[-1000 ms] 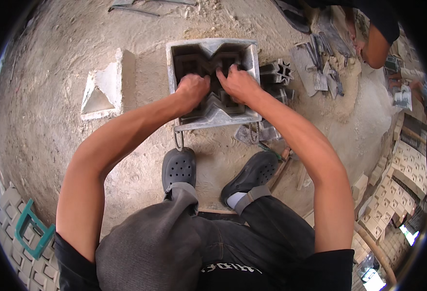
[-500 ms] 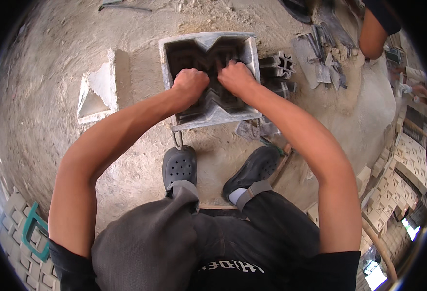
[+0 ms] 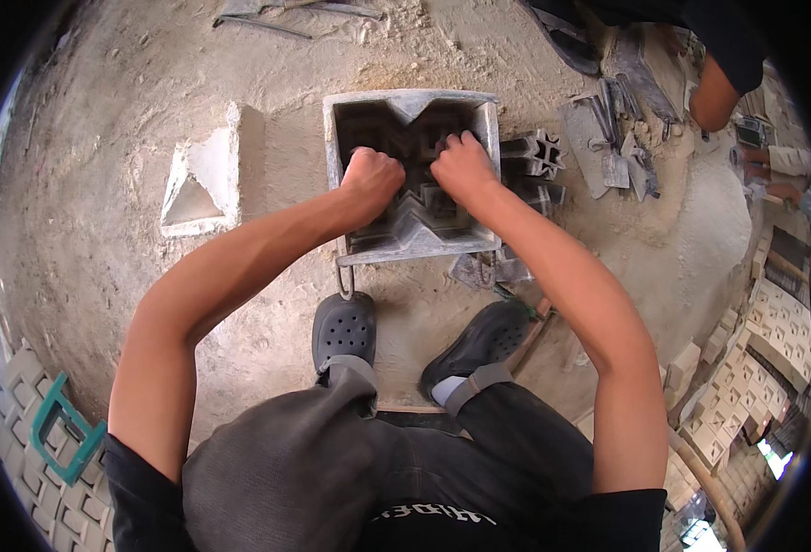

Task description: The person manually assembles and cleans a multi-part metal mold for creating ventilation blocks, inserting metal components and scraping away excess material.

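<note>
Both fists barely shifted: left hand [image 3: 371, 179], right hand [image 3: 462, 166] clenched on insert in square mould [image 3: 411, 104], opening facing up.

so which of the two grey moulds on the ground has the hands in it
The square box mould straight ahead: left hand and right hand grip its zigzag insert. The pale mould to its left sits untouched.
</note>
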Tool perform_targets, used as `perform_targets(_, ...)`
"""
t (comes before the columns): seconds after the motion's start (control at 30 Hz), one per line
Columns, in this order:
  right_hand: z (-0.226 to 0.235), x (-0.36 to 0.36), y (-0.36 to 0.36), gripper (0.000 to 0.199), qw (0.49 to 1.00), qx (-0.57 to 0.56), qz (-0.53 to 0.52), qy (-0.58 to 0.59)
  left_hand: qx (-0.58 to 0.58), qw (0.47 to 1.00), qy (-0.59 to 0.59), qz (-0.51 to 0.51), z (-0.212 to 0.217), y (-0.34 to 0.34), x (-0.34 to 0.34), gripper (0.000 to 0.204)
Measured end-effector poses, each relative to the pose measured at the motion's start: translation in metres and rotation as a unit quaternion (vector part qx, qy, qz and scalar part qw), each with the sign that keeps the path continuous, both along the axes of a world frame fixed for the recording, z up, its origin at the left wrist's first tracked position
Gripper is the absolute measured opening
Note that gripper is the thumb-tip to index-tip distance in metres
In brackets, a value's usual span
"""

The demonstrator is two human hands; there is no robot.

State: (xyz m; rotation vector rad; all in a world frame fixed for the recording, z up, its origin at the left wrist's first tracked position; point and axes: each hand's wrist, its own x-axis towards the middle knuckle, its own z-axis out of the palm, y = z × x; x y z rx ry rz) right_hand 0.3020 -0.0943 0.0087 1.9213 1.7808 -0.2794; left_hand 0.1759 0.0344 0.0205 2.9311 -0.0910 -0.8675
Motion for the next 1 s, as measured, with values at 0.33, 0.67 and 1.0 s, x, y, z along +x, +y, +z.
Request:
perform_targets(0.33,0.117,-0.096,-0.024,0.047,0.809,-0.024,-0.404,0.427,-0.209,0.853,-0.428,0.213,0.048,0.040,-0.085,0.018)
perform_targets(0.67,0.025,-0.205,-0.033,0.049,0.514,0.055,-0.622,0.589,-0.407,0.674,-0.171,0.592,-0.025,-0.017,-0.188,0.033)
perform_targets(1.0,0.015,-0.230,-0.027,0.039,0.702,0.155,-0.547,0.430,-0.472,0.578,-0.278,0.605,0.010,-0.017,-0.157,0.050)
